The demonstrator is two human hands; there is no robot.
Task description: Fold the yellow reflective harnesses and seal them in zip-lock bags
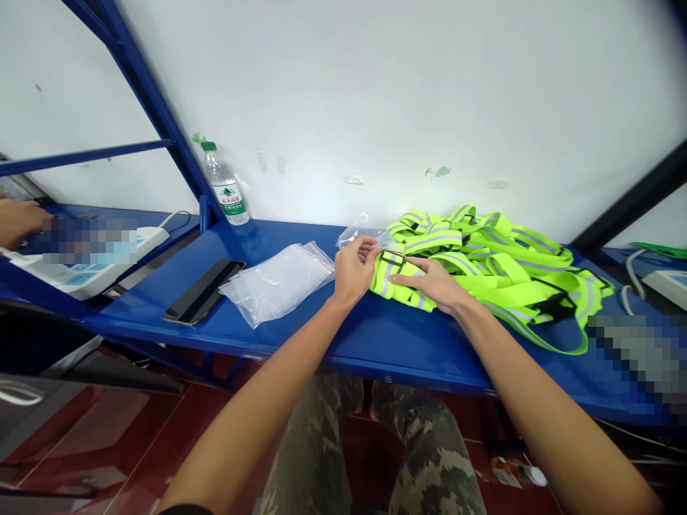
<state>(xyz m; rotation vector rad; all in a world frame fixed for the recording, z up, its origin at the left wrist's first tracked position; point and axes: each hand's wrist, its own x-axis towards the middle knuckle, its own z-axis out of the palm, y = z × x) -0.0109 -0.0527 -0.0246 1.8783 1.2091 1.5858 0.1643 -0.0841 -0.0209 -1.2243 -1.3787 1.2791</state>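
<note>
My right hand (436, 283) is closed around a folded bundle of neon-yellow reflective strap (400, 280) with grey stripes and a black buckle on top. Close against the bundle's left end, my left hand (355, 269) has its fingers curled in a pinch on a clear plastic bag (362, 232), which shows just behind them. How far the bundle and bag overlap is hard to make out. Behind and to the right of my right hand lies a loose heap of the same reflective straps (497, 250), tangled, with black parts at its right side.
A stack of clear plastic bags (282, 279) lies left of my hands on the blue table (365, 343). Beside it rests a black phone (205, 292). A water bottle (226, 187) stands against the wall. Another person's hand (21, 222) is at far left, near a white device (144, 247).
</note>
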